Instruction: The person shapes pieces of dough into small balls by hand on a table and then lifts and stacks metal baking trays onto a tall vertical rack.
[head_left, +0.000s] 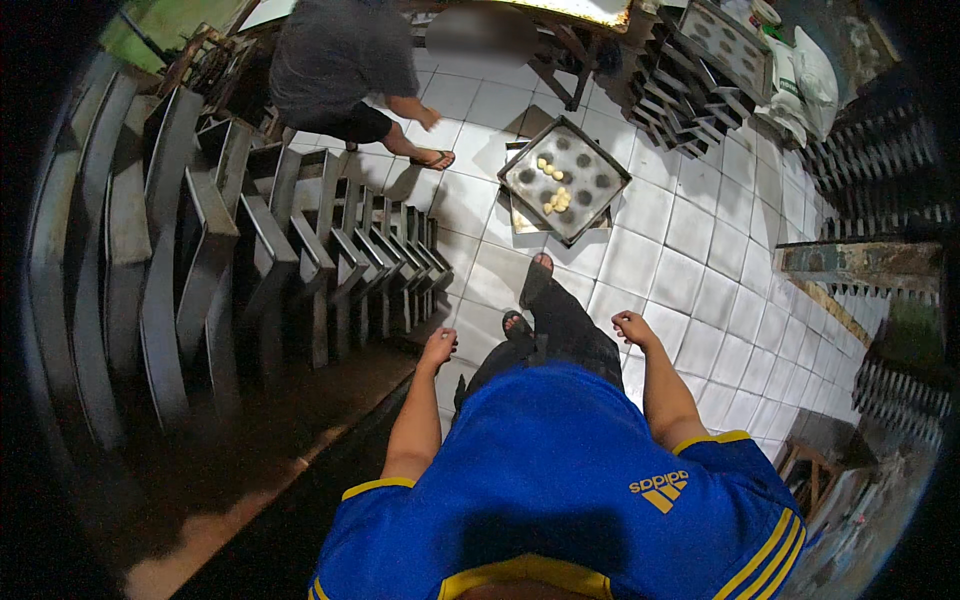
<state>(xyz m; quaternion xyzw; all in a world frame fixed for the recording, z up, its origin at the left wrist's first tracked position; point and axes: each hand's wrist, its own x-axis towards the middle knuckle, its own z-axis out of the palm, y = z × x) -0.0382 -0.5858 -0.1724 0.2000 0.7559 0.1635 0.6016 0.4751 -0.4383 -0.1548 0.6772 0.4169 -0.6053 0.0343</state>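
My left hand (pixel 440 348) hangs beside my left leg, its fingers loosely curled in with nothing visible in them. On the other side my right hand (pixel 630 328) is held out from my thigh, also closed and apparently holding nothing. Neither touches any object. On the floor ahead lies a square metal tray (pixel 605 162) with round dark patches. Several pale yellow lumps, perhaps dough (pixel 556 200), sit on it in two groups. Another tray (pixel 590 236) shows beneath it, turned at a different angle. One of my feet is just short of these trays.
Long crisscross stacks of metal trays (pixel 262 240) line my left. Another stack (pixel 700 95) stands far right, beside white sacks (pixel 808 85). A person (pixel 345 65) in dark clothes and sandals bends at the far left near a table (pixel 570 12). White tiles (pixel 655 270) cover the floor.
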